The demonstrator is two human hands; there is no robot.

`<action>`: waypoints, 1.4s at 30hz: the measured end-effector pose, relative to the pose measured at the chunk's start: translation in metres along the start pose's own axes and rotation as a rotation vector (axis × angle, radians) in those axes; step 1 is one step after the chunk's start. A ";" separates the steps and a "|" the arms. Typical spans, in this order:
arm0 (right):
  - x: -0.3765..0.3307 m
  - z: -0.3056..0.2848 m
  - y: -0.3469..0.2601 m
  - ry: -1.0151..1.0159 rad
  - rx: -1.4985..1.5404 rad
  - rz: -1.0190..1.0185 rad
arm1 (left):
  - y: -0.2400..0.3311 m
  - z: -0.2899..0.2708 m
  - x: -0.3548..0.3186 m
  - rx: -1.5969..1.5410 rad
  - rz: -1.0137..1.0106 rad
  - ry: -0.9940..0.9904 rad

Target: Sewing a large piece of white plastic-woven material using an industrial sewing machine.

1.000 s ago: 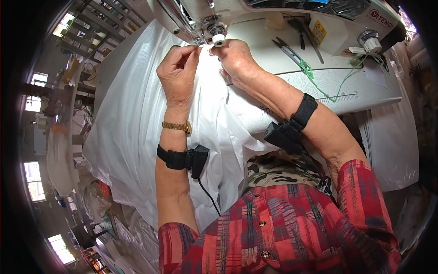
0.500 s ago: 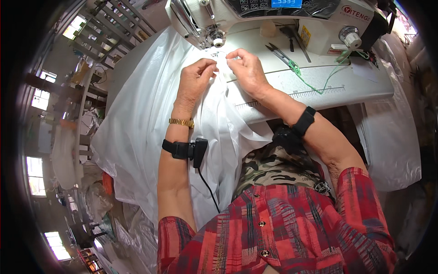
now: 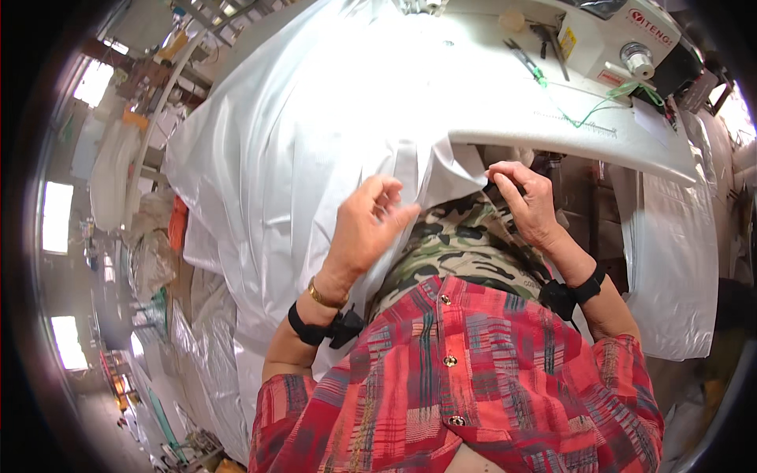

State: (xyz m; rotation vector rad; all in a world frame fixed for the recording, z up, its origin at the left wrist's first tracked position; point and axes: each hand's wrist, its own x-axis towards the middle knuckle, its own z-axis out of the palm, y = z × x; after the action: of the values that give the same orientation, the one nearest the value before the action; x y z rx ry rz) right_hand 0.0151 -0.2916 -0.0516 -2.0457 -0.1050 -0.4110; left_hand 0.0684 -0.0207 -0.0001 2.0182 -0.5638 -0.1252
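A large white plasticky sheet [image 3: 260, 173] spreads over the sewing table's left side and hangs down by my lap. My left hand [image 3: 367, 229] hovers over its near part, thumb and fingers apart and nothing between them. At the table's front edge, the thumb and fingers of my right hand [image 3: 524, 201] close on a corner of the sheet beside my camouflage-patterned lap. The sewing machine's white body [image 3: 623, 47] stands at the far right. Its needle area, at the top edge, is mostly cut off, and bright light washes out the sheet below it.
On the table bed [image 3: 520, 102] lie thread snips [image 3: 527, 63] with a green cord [image 3: 583, 118] tied to them, and a dark tool [image 3: 560, 51]. Clear plastic sheeting [image 3: 670, 260] hangs at the right. Slatted racks and heaped plastic stand at the left.
Both hands have come back from the needle area toward my lap. The left has let go and spread its fingers; the right now grips the sheet's corner. The view has tilted nearer to me.
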 end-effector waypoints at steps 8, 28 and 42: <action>0.003 0.044 0.029 -0.065 -0.451 -0.316 | -0.057 0.031 -0.076 0.446 0.099 0.120; -0.065 0.024 -0.073 -0.561 0.819 0.537 | 0.009 0.003 -0.065 0.103 -0.035 0.009; -0.057 0.048 -0.100 -0.514 0.319 -0.008 | 0.020 0.005 -0.057 -0.080 0.023 0.008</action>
State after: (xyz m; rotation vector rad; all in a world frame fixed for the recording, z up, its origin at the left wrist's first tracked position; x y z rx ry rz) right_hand -0.0507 -0.1955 -0.0078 -1.7900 -0.4598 0.1315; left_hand 0.0094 -0.0071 0.0063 1.9329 -0.5678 -0.1242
